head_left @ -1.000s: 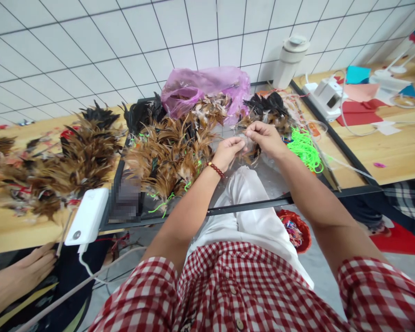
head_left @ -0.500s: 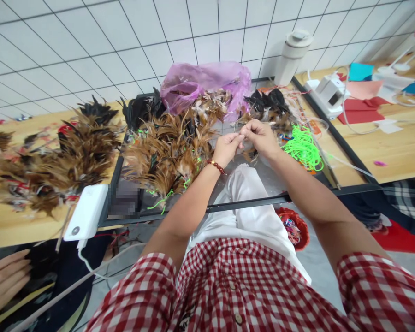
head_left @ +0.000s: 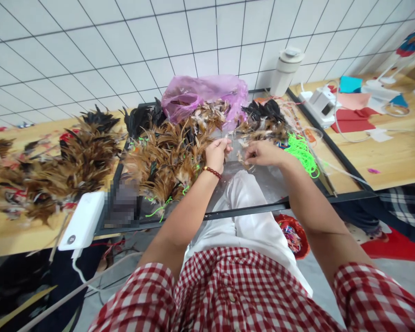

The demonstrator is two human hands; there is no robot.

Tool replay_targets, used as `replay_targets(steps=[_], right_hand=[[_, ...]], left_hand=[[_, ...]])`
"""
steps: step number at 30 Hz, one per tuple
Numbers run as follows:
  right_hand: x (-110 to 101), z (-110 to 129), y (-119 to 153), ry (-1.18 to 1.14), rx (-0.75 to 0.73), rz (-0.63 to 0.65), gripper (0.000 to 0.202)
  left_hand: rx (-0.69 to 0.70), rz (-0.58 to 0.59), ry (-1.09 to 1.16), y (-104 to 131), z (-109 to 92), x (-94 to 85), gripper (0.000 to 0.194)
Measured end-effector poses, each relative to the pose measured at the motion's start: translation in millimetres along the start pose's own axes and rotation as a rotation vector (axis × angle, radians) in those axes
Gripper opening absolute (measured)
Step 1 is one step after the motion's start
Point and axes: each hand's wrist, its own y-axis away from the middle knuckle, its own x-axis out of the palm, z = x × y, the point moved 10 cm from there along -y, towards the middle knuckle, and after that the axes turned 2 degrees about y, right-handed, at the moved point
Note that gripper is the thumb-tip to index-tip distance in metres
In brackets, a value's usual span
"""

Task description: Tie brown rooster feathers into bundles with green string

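Note:
My left hand [head_left: 217,156], with a beaded bracelet at the wrist, is closed in a pinch over the clear sheet in the middle of the framed tray [head_left: 242,212]. A tiny pale tip shows at its fingers; what it is I cannot make out. Palm down, my right hand [head_left: 261,152] has its fingers bent together at a few small loose feathers [head_left: 242,159]. Whether it grips one is hidden. Left of my hands lies a heap of brown feather bunches [head_left: 173,152], some tied with green cord. A bundle of bright green cord [head_left: 300,154] is beside my right forearm.
A pink plastic bag [head_left: 207,87] and a white tumbler [head_left: 286,71] stand at the back by the tiled wall. More feather bunches [head_left: 86,161] and a white power bank [head_left: 82,221] lie at left. Right are a charger [head_left: 321,103] and red cloth [head_left: 354,120]. Below is a red basket [head_left: 293,237].
My hands were together at the fingertips and have come apart. The right one moved down to the small feathers, the left slightly left. Another person's hand at lower left has left the view.

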Motion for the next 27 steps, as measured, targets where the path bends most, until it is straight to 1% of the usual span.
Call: replay_targets(steps=[1,2,3,5,6,8,10,12,16,19,22,24,27], right_hand=[[0,-1,-1,-0.018,0.019,-0.013,0.003],[-3,-1,-1,-0.068,0.040,-0.062,0.007],[-8,-1,-2,-0.149,0.064,-0.143,0.011],[-18,1,0,-0.382,0.112,-0.325,0.024],[-20,3,1,-0.505,0.133,-0.394,0.032],[-15,9,1,-0.700,0.159,-0.457,0.042],[-7,17,0,-0.800,0.166,-0.457,0.048],[-3,19,-1,-0.825,0.179,-0.465,0.052],[0,8,-2,-0.836,0.229,-0.495,0.054],[5,-2,-3,-0.874,0.264,-0.479,0.057],[9,-6,-5,-0.883,0.278,-0.452,0.059],[8,-6,-5,-0.844,0.266,-0.456,0.059],[-3,-4,-4,-0.782,0.203,-0.508,0.059]], left_hand=[[-0.011,0.008,0.024,0,2,0.5,0.025],[-0.023,0.011,0.045,0,4,0.7,0.023],[-0.031,0.014,0.064,0,7,0.9,0.022],[-0.032,0.020,0.095,-1,11,2.1,0.018],[-0.025,0.027,0.107,-1,13,3.3,0.017],[-0.004,0.051,0.132,0,16,6.9,0.014],[0.009,0.086,0.159,0,17,11.5,0.012],[0.023,0.119,0.178,0,17,15.4,0.009],[0.054,0.137,0.147,2,15,17.6,0.004],[0.071,0.131,0.125,3,14,17.7,0.004],[0.073,0.140,0.115,4,13,18.9,0.004],[0.034,0.149,0.113,4,16,19.6,0.007],[-0.023,0.125,0.110,5,19,16.7,0.013]])
